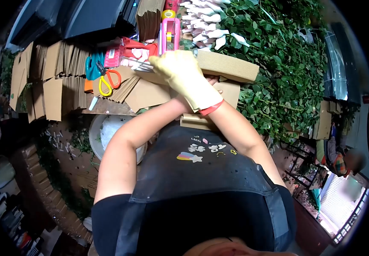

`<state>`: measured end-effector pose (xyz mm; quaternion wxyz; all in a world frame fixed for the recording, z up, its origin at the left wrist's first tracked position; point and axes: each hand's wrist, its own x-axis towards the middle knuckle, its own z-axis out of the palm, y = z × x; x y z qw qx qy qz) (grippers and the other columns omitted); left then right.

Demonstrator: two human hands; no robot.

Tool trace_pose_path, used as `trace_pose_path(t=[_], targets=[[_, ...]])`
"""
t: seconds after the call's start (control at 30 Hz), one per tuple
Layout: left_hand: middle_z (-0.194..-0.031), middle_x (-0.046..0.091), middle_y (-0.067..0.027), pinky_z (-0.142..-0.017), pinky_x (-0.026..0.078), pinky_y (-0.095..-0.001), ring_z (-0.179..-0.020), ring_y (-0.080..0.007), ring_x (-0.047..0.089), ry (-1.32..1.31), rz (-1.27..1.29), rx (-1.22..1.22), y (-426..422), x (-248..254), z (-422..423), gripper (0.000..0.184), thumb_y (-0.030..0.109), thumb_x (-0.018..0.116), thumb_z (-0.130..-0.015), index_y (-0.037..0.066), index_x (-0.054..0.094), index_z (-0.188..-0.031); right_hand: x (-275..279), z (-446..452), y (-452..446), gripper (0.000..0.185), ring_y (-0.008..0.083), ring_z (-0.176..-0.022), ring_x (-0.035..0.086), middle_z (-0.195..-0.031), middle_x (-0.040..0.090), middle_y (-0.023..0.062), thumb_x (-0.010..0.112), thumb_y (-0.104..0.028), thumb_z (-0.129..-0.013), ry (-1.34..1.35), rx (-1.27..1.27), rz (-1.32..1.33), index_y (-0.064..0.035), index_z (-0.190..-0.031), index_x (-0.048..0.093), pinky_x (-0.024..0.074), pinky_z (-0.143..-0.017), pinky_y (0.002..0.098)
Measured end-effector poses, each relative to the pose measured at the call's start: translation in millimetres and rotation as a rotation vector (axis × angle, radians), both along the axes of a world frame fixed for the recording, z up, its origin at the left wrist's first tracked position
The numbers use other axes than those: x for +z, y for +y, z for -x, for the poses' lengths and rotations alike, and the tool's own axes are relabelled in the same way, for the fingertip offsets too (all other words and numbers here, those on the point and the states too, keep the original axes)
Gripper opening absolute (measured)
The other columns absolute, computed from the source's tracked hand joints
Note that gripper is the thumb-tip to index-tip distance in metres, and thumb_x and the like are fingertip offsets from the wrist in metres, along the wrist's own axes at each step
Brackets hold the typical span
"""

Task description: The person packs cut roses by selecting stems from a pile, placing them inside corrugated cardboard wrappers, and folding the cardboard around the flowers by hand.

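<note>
My forearms cross over the bench. My right hand [176,68], in a pale yellow glove with a red band at the wrist, reaches to the left with its fingers curled. What lies inside them is hidden; thin greyish sticks [141,66] show beside the fingertips. Beneath the right wrist is my bare left hand [212,80], mostly covered, its visible fingers bent against a piece of cardboard [231,92]. A ribbed corrugated cardboard strip [229,67] lies just beyond it. Nearer my apron is a folded cardboard edge [198,122].
Left of my hands are scissors [109,82] with orange and yellow handles and stacked cardboard sheets [71,91]. Ahead sit a pink tape dispenser [170,36] and white-wrapped flower heads [208,19]. Leafy stems [278,68] cover the right side. A white tub [97,136] stands below the bench.
</note>
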<state>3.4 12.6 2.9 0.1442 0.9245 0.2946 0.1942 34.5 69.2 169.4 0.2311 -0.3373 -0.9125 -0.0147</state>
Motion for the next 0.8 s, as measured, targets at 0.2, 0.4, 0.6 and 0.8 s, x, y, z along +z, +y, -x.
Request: trace_pose_path(t=[0.2,0.4,0.6,0.8], targets=[[-0.155,0.048,-0.0195,-0.126,0.026,-0.0530,-0.148,-0.0398,0.039,-0.184,0.280,-0.015,3,22,-2,0.074,0.053,0.063,-0.092,0.014,0.049,-0.154,76,-65,-18,0.026,0.0284,-0.077,0.069,-0.086,0.069,0.0082,0.075,-0.020,-0.091,0.315,0.004,0.176,-0.0119,-0.116,0.072,0.0536,-0.068,0.0408],[-0.158,0.046,-0.0209,-0.120,0.036,-0.0521,-0.144,-0.0380,0.046,-0.078,0.275,0.155,-5,42,3,0.073,0.055,0.060,-0.094,0.016,0.050,-0.155,12,-170,-86,0.014,0.0052,-0.079,0.062,-0.090,0.071,-0.0017,0.077,-0.014,-0.099,0.805,-0.410,1.533,-0.0039,-0.102,0.069,0.0508,-0.072,0.0218],[-0.159,0.046,-0.0186,-0.123,0.027,-0.0566,-0.147,-0.0375,0.043,0.087,0.034,0.019,-2,43,10,0.075,0.059,0.053,-0.096,0.015,0.049,-0.156,35,-198,-73,0.029,0.0079,-0.067,0.060,-0.075,0.068,0.0020,0.079,-0.038,-0.094,-0.199,-0.496,1.387,-0.0100,-0.090,0.069,0.0479,-0.063,0.0278],[-0.141,0.062,-0.0094,-0.108,0.047,-0.0474,-0.131,-0.0323,0.058,-0.011,0.160,0.042,2,67,7,0.059,0.050,0.057,-0.099,0.023,0.056,-0.152,8,-195,-62,0.005,0.0120,-0.080,0.068,-0.090,0.072,0.0019,0.067,-0.005,-0.098,0.511,-0.291,1.736,-0.0015,-0.098,0.070,0.0549,-0.075,0.0275]])
